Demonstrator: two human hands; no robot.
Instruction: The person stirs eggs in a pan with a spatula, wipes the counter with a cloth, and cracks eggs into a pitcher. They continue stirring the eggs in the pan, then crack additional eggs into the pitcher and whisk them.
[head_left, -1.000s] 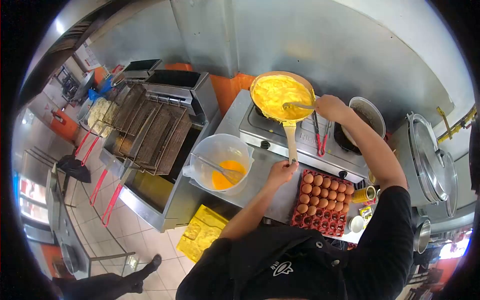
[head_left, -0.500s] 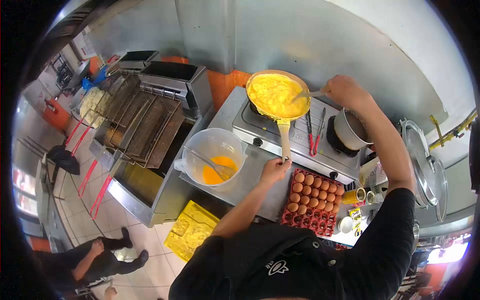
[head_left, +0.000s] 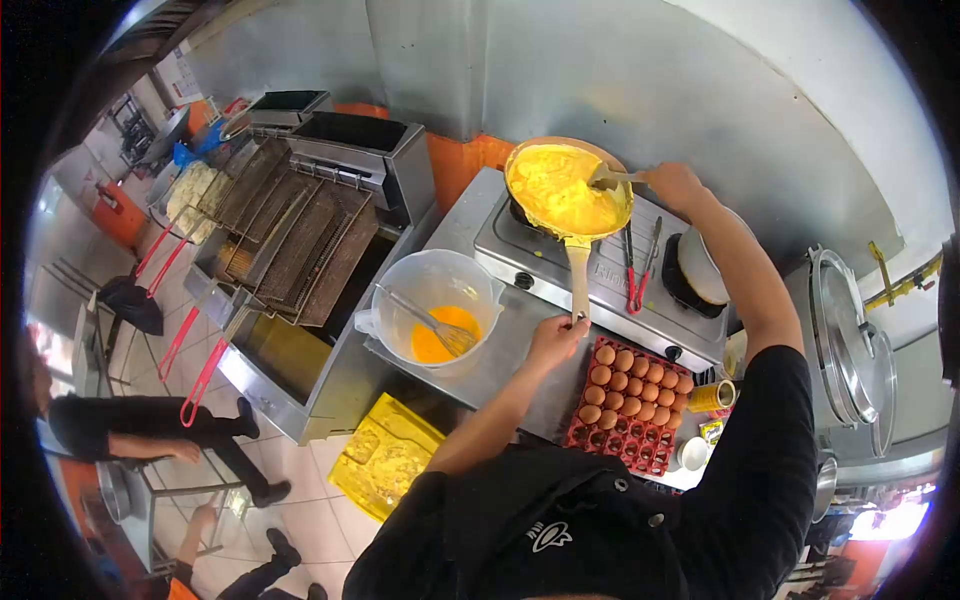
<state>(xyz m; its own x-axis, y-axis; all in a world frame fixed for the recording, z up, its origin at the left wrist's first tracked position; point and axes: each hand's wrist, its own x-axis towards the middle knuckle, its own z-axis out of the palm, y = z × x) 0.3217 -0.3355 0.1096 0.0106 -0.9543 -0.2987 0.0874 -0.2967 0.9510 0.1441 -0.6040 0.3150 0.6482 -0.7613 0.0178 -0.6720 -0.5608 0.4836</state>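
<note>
My left hand is closed round the end of the pale handle of a frying pan. The pan sits on the left burner of a gas stove, filled with soft yellow scrambled egg. In my right hand is a grey metal spatula, its head partly sunk in the egg at the pan's right side. Below and left of the pan stands a translucent plastic jug, with a whisk leaning in orange beaten egg.
Red-handled tongs lie between the burners. A pot is on the right burner, partly behind my forearm. Brown eggs fill much of a red tray. Fryer baskets and a yellow crate are left. Other people are at lower left.
The spatula has moved up and leftward across the egg toward the pan's far side, with my right hand following. The view has shifted slightly, and another person has come into sight at lower left.
</note>
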